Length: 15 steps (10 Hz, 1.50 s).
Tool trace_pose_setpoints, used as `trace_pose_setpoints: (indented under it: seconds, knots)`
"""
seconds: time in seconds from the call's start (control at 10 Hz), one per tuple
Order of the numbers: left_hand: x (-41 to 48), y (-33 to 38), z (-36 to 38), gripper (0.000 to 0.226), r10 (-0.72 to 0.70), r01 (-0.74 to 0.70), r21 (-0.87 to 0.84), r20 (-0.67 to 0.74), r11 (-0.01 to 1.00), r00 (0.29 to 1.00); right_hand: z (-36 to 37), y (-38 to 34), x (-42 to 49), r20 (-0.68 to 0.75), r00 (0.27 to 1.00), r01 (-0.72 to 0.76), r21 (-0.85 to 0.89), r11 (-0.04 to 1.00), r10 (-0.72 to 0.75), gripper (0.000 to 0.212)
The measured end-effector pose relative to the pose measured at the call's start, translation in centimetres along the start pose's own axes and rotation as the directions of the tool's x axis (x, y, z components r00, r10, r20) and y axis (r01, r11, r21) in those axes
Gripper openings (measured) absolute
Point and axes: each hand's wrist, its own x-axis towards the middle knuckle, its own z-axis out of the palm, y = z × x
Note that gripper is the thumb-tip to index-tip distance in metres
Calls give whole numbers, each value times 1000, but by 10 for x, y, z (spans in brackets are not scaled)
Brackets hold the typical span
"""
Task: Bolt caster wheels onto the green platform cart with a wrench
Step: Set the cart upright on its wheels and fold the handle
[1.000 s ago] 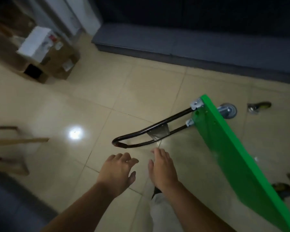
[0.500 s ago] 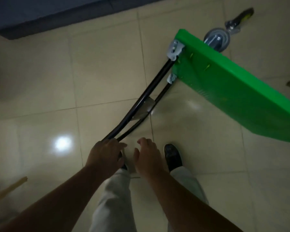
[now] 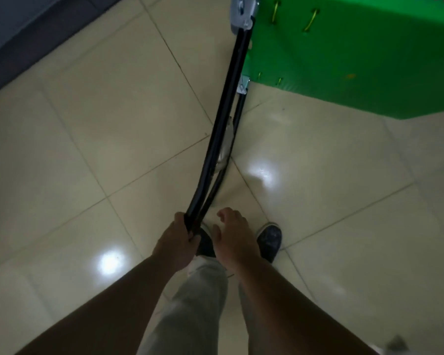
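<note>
- Green platform cart [image 3: 356, 60] fills the upper right of the view. Its board stands tipped up from the tiled floor [image 3: 87, 149], with one broad flat face turned toward the camera.
- One dark grey strip [image 3: 23, 29] crosses the upper left corner, along the edge of the floor.
- Two bright glare spots lie on the beige tiles, one left of the legs and one right of the handle.
- Left hand [image 3: 176, 243] is clenched round the near end of the handle. The knuckles face up and the forearm reaches in from the lower left.
- One black tubular handle [image 3: 223, 139] runs as two bars from that hand up to the board. It joins the board at two silver brackets [image 3: 242, 11], one above the other.
- Right hand [image 3: 232, 235] hovers just beside the handle's end. It is released, with loosely curved fingers that grasp nothing.
- Two dark shoes [image 3: 269, 238] show below the hands, above light trousers [image 3: 198, 303].
- Four short yellowish marks dot the green face, two near its top and two near its lower left edge.
</note>
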Motion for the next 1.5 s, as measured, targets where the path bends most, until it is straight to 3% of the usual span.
trace_pose_setpoints:
  seconds: [0.1, 0.2, 0.3, 0.4, 0.5, 0.6, 0.7, 0.9, 1.0, 1.1, 1.2, 1.3, 1.4, 1.5]
  knots:
    - [0, 7, -4, 31, 55, -54, 20, -28, 998, 998, 12, 6, -2, 27, 998, -61, 273, 960, 56, 32]
    - [-25, 34, -20, 20, 119, -123, -37, -97, 992, 988, 13, 13, -22, 58, 997, -74, 588, 806, 49, 29]
    - [-54, 74, -42, 19, 134, -160, -176, -151, 971, 979, 19, 22, -52, 104, 994, -80, 678, 731, 12, 46]
    - [-89, 131, -68, 21, 124, -164, -355, -133, 920, 983, 12, 22, -89, 173, 985, -93, 581, 808, -11, 84]
    - [-120, 188, -96, 16, 85, -117, -570, -82, 813, 993, -2, 26, -113, 157, 987, -47, 461, 886, -29, 92]
    - [-143, 226, -113, 14, 71, -41, -678, 17, 734, 997, -24, 37, -132, 98, 995, -63, 459, 886, 20, 64]
    - [-160, 239, -114, 18, 40, 18, -717, 64, 696, 997, -51, 40, -152, 88, 990, -143, 501, 853, 115, 16]
    - [-185, 266, -128, 12, 21, -25, -789, -16, 614, 1000, -86, 35, -180, -19, 980, -167, 471, 866, 200, 29]
    - [-209, 263, -140, 62, 377, -447, -100, -393, 889, 838, -123, 14, -192, -165, 969, -104, 411, 906, 185, 41]
    - [-230, 244, -162, 86, 963, -597, 785, 2, 165, 269, -174, -12, -198, -268, 944, -112, 290, 951, 193, 39]
    - [-234, 240, -190, 83, 922, -535, 841, 267, -81, 279, -213, -41, -198, -351, 920, -103, 214, 971, 175, 37]
    - [-234, 265, -214, 53, 909, -387, 917, 243, -101, 338, -235, -68, -197, -356, 920, -117, 145, 983, 162, 43]
    - [-232, 287, -223, 30, 846, -329, 937, 265, -114, 463, -256, -84, -198, -389, 902, -191, 33, 981, 189, 51]
    - [-223, 283, -229, 28, 800, -403, 904, 344, -142, 491, -266, -94, -204, -429, 892, -228, -160, 960, 141, 55]
